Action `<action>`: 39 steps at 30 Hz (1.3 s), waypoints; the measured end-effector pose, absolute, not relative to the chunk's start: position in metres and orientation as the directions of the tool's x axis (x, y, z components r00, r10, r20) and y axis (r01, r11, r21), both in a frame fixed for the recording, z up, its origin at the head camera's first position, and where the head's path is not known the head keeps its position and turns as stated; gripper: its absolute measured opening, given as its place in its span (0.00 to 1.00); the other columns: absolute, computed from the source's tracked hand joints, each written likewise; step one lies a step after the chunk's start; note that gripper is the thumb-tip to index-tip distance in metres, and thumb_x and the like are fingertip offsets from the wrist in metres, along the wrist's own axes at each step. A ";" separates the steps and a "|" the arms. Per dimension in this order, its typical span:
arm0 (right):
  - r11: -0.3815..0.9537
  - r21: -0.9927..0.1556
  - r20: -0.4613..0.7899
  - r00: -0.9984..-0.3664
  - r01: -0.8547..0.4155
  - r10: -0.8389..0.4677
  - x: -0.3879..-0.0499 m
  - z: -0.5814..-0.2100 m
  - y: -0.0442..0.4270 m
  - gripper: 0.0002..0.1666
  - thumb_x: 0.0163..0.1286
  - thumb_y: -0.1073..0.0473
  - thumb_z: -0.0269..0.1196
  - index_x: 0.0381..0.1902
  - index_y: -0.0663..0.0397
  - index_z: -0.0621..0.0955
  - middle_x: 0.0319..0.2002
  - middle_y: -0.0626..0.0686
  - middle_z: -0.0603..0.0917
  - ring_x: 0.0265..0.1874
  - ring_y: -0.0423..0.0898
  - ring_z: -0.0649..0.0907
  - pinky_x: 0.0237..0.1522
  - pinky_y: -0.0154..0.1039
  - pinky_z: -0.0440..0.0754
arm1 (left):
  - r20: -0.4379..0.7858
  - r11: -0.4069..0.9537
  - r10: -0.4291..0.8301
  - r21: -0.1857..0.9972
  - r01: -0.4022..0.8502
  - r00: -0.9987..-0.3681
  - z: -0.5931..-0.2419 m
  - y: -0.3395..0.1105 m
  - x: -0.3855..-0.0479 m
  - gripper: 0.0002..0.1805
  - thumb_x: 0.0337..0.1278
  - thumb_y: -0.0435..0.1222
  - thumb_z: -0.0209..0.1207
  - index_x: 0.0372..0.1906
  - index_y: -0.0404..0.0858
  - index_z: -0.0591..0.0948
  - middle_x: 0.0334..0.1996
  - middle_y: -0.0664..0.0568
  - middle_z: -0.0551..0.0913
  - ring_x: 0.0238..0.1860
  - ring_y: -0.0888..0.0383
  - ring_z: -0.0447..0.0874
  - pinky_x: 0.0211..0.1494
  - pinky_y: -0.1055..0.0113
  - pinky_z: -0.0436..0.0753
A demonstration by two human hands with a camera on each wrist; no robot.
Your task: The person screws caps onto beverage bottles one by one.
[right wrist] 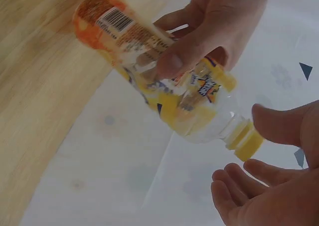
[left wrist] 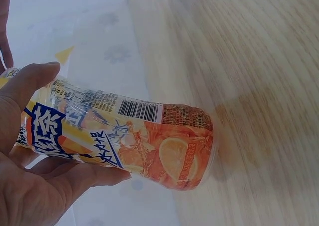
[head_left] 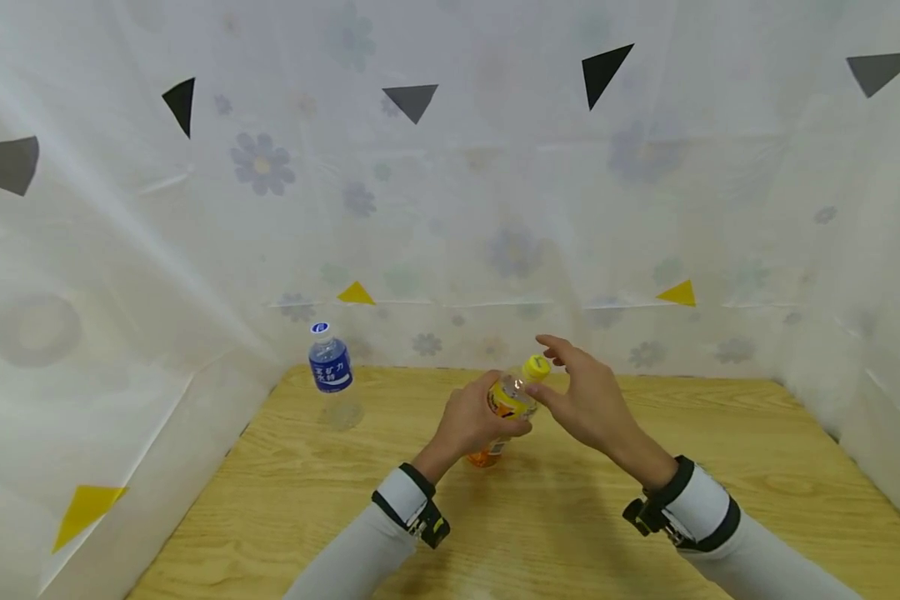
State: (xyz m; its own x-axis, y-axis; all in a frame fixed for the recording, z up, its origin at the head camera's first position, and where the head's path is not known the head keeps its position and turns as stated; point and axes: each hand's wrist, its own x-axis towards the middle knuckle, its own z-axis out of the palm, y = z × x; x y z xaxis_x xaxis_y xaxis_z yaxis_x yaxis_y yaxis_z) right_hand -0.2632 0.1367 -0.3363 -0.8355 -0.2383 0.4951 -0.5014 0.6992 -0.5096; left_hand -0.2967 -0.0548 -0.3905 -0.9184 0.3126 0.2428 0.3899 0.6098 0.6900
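Note:
My left hand [head_left: 476, 417] grips a drink bottle round its middle, thumb on one side and fingers on the other. The bottle [left wrist: 144, 136] is clear plastic with an orange and yellow label showing a lemon slice and a barcode. It leans to the right, with its base close to the tabletop; whether they touch I cannot tell. On its neck sits a yellow cap [right wrist: 249, 145]. Beside that cap is my right hand [head_left: 596, 404], its thumb and fingers spread on either side. In the right wrist view, a gap shows between the fingertips and the cap.
A second clear bottle [head_left: 330, 367] with a blue label and a blue-and-white cap stands upright at the back left of the wooden table [head_left: 285, 500]. Pale flowered sheeting [head_left: 450, 208] hangs behind the table and along both sides, with black, grey and yellow triangles on it.

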 end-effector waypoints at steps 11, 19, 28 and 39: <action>0.658 -0.511 0.509 -0.811 -0.553 -0.287 -0.260 -0.330 0.134 0.28 0.69 0.77 0.54 0.64 0.57 0.80 0.60 0.62 0.82 0.44 0.59 0.86 0.38 0.48 0.84 | 0.244 0.611 0.314 0.688 0.392 -0.918 -0.391 -0.055 -0.296 0.37 0.49 0.50 0.75 0.64 0.44 0.76 0.44 0.52 0.87 0.38 0.59 0.86 0.38 0.66 0.83; 0.641 -0.501 0.548 -0.786 -0.582 -0.286 -0.264 -0.335 0.135 0.24 0.69 0.77 0.55 0.60 0.61 0.81 0.59 0.63 0.83 0.58 0.62 0.82 0.49 0.58 0.85 | 0.251 0.605 0.317 0.689 0.399 -0.914 -0.390 -0.056 -0.296 0.37 0.49 0.50 0.75 0.64 0.45 0.76 0.44 0.52 0.87 0.39 0.58 0.86 0.38 0.66 0.83; 0.662 -0.471 0.575 -0.772 -0.583 -0.271 -0.265 -0.339 0.131 0.22 0.70 0.74 0.59 0.61 0.62 0.81 0.56 0.64 0.84 0.53 0.61 0.83 0.47 0.57 0.84 | 0.256 0.605 0.320 0.686 0.405 -0.912 -0.392 -0.056 -0.297 0.37 0.50 0.50 0.75 0.65 0.44 0.76 0.44 0.53 0.87 0.39 0.59 0.86 0.38 0.66 0.82; 0.680 -0.445 0.641 -0.738 -0.582 -0.211 -0.270 -0.343 0.129 0.15 0.67 0.66 0.68 0.49 0.68 0.84 0.40 0.62 0.85 0.40 0.57 0.83 0.42 0.55 0.82 | 0.260 0.605 0.310 0.688 0.401 -0.915 -0.391 -0.056 -0.295 0.36 0.49 0.50 0.75 0.63 0.45 0.77 0.43 0.53 0.87 0.39 0.59 0.86 0.38 0.65 0.82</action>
